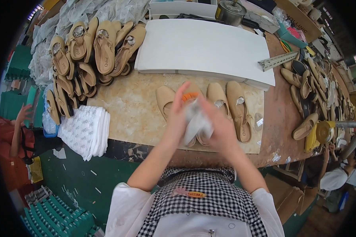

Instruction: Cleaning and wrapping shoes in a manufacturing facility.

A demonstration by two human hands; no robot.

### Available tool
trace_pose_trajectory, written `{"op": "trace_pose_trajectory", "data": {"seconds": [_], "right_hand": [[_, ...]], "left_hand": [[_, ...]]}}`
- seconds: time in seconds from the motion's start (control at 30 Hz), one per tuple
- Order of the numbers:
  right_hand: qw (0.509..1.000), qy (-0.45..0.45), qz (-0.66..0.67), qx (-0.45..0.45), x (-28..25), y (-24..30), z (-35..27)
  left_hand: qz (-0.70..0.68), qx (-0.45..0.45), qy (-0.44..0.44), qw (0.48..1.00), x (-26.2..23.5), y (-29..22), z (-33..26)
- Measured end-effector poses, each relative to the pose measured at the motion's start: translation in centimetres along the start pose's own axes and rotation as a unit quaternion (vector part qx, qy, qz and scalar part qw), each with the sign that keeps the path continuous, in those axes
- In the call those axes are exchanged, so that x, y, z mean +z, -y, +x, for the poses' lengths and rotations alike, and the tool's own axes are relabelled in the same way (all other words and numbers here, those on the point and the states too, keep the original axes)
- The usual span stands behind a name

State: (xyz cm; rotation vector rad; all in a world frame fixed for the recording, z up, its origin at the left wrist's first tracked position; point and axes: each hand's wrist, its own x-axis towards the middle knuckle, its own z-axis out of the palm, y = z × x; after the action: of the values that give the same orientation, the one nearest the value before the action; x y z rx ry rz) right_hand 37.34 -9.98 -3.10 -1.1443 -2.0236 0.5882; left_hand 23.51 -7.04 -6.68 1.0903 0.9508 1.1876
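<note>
- Centrally, near the front edge of the bench, both hands meet over a crumpled wad of white tissue paper.
- The left hand presses against the left side of the paper, its fingers held straight and close together, pointing far.
- The right hand wraps the paper from the right, its fingers curled on it; motion blur hides the exact grip.
- Under the hands lie beige flat shoes in a row: one just left of the left hand, another just right, and a strapped shoe farther right.
- A small orange piece shows just beyond the fingertips.
- A stack of white boards lies on the far side of the bench.
- A heap of beige shoes fills the far left corner.
- A stack of printed white sheets sits at the near left edge.
- More shoes line a second surface to the right.
- Another person's hand shows at the far left edge.
</note>
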Motion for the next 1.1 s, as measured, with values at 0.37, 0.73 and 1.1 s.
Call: {"op": "trace_pose_trajectory", "data": {"seconds": [0.37, 0.73, 1.1], "right_hand": [[0.935, 0.088, -0.340, 0.051, 6.2, -6.8, 1.7], [0.933, 0.049, -0.311, 0.175, 5.3, -8.0, 3.5], [0.988, -0.086, -0.028, 0.123, -2.4, -3.3, -3.7]], "left_hand": [[0.714, 0.167, 0.193, 0.652, 1.8, 4.5, -8.2], [0.732, 0.187, 0.221, 0.616, 2.1, 4.7, -7.0], [0.679, 0.315, -0.065, 0.660, 1.3, 4.0, 19.1]]}}
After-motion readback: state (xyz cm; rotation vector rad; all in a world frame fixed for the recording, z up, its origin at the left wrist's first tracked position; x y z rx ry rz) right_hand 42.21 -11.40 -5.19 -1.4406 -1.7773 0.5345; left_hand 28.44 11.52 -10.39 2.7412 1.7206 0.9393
